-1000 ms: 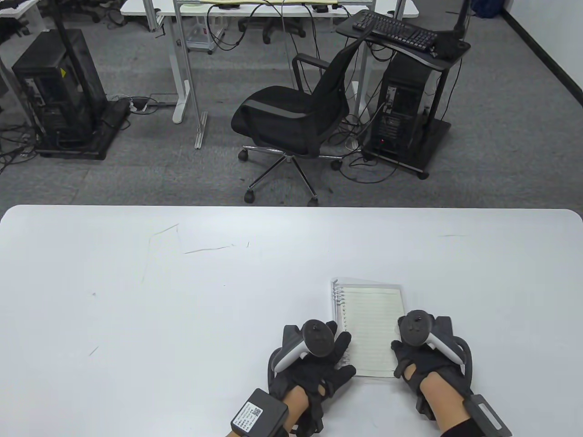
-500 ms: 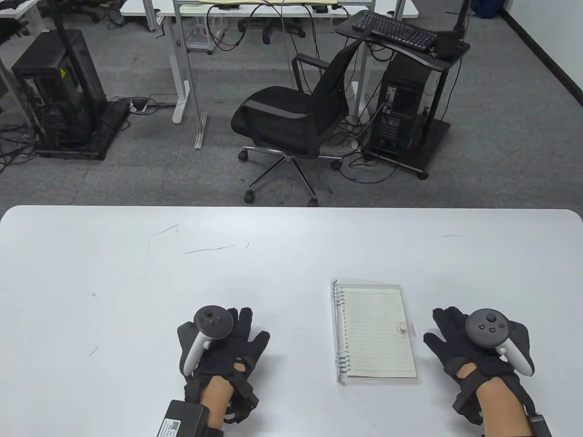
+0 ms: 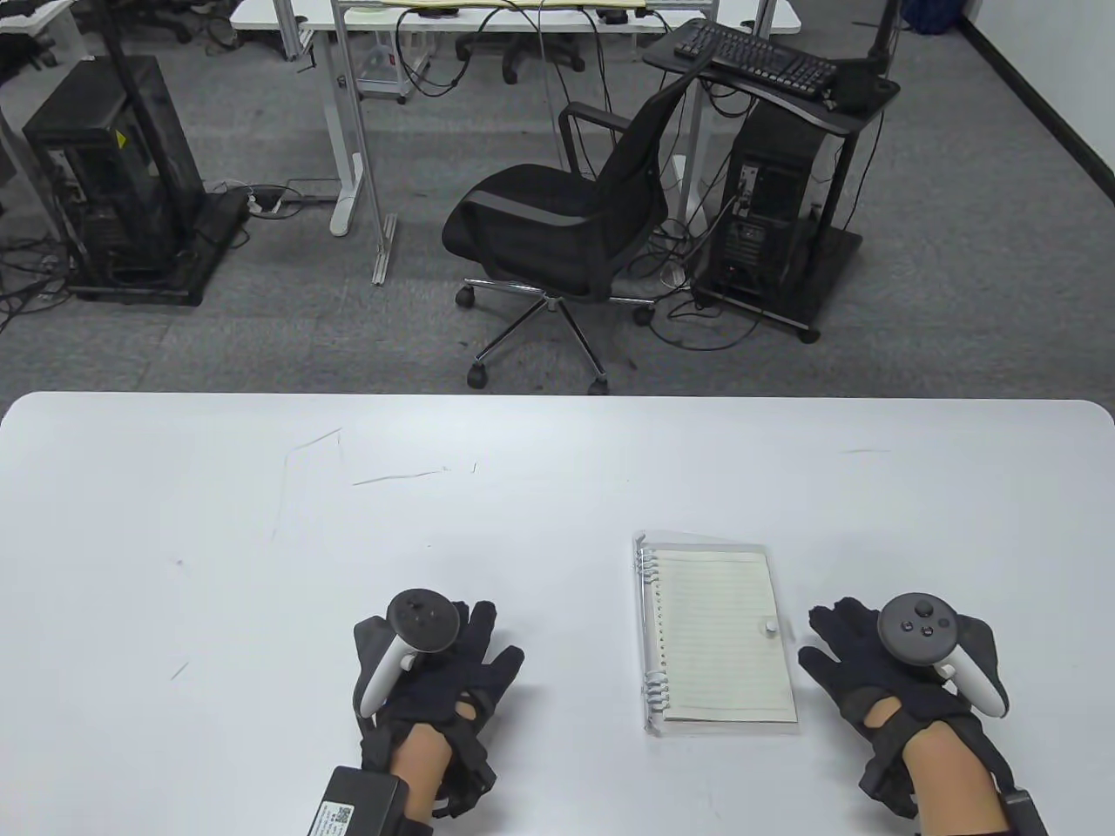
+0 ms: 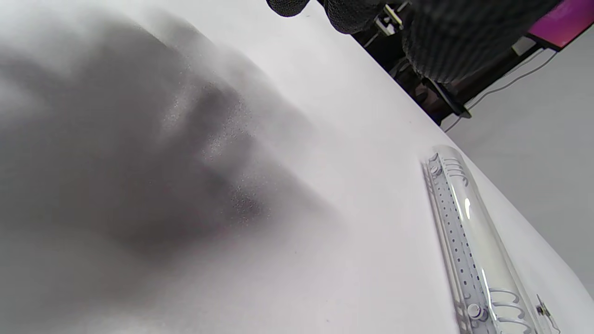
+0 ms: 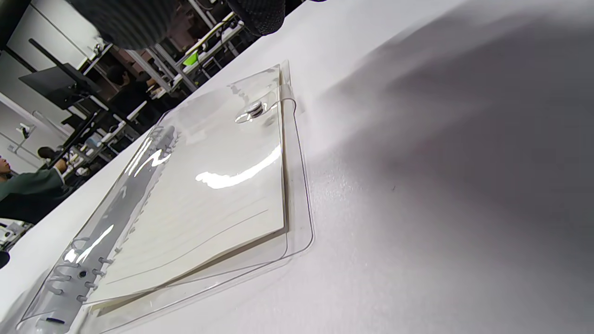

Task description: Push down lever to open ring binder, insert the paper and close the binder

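Table view, lower half of the frame: fingers of the left hand (image 3: 435,662) lie spread and flat on the white table (image 3: 261,540), holding nothing; fingers of the right hand (image 3: 880,670) are likewise spread and flat, just beside the right edge of the ring binder (image 3: 714,636) but not touching it. A second earlier both hands were pressed on the binder's near end. Half a second ago they had already pulled off to either side, and since then each has drifted slightly back toward the centre.

The binder lies shut at lower centre-right, clear plastic cover over lined paper (image 3: 723,631), its snap tab (image 3: 770,627) fastened at the right edge and the rings (image 3: 649,623) along the left. The right wrist view shows the cover lying flat over the sheets with the snap seated.

The withdrawal of both hands from a closed, snapped binder suggests the paper is in and the task is finished or nearly so. Whether the inserted sheet sits properly on the rings cannot be told.
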Tool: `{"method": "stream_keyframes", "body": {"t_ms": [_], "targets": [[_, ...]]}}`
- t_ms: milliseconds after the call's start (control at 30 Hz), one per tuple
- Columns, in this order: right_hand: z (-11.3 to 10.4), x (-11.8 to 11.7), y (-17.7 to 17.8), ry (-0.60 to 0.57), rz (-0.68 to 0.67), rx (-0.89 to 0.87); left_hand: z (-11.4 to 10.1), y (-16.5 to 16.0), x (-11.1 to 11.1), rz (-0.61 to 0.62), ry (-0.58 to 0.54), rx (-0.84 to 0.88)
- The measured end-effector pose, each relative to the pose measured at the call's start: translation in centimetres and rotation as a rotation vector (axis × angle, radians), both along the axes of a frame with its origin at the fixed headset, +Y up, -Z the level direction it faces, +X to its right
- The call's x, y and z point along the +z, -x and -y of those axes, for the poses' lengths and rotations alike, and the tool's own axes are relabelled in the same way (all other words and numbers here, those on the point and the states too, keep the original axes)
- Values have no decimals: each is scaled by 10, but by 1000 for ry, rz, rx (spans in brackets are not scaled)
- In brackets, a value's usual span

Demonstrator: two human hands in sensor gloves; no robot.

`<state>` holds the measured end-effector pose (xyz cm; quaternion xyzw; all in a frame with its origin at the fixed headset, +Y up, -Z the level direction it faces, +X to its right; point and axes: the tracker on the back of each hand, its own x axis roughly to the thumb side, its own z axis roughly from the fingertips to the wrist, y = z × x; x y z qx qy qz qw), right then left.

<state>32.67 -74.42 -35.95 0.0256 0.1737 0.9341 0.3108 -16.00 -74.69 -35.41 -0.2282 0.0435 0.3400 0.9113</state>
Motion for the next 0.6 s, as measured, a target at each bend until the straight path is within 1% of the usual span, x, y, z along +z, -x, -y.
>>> {"method": "stream_keyframes", "body": {"t_ms": [167, 400, 600], "targets": [[5, -1, 1, 30, -8, -16, -2, -1, 0, 4, -11, 4], [3, 0, 0, 33, 0, -22, 0, -7, 0, 35, -6, -22], [5, 0, -1, 45, 3, -23, 1, -8, -1, 37, -11, -20]]}}
